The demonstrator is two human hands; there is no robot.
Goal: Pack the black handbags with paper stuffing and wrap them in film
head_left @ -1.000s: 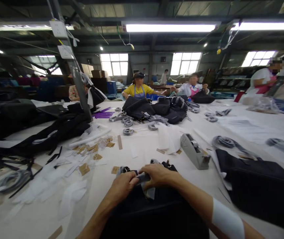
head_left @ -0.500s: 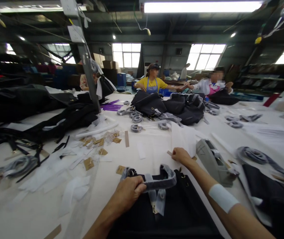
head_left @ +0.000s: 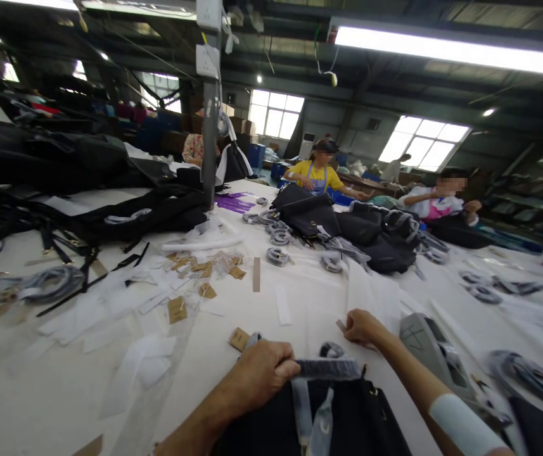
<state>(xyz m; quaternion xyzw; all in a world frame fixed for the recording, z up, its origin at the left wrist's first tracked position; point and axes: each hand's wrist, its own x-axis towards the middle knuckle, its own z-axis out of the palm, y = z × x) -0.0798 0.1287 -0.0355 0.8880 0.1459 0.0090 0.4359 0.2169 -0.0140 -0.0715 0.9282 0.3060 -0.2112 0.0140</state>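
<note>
No readable text, only unclear marks on the grey tape dispenser [head_left: 427,351].

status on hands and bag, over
Left hand gripping plastic-wrapped grey handle of black bag. Right hand at small brown strip, grip unclear. Grey tape dispenser beside right forearm.

The person's left forearm [head_left: 199,418] slants in low, and I see the left hand [head_left: 267,368] curled firmly, knuckles up, thumb side facing inward. The right forearm [head_left: 408,372] extends farther forward, the right hand [head_left: 364,328] angled downward with its fingers bunched together.
</note>
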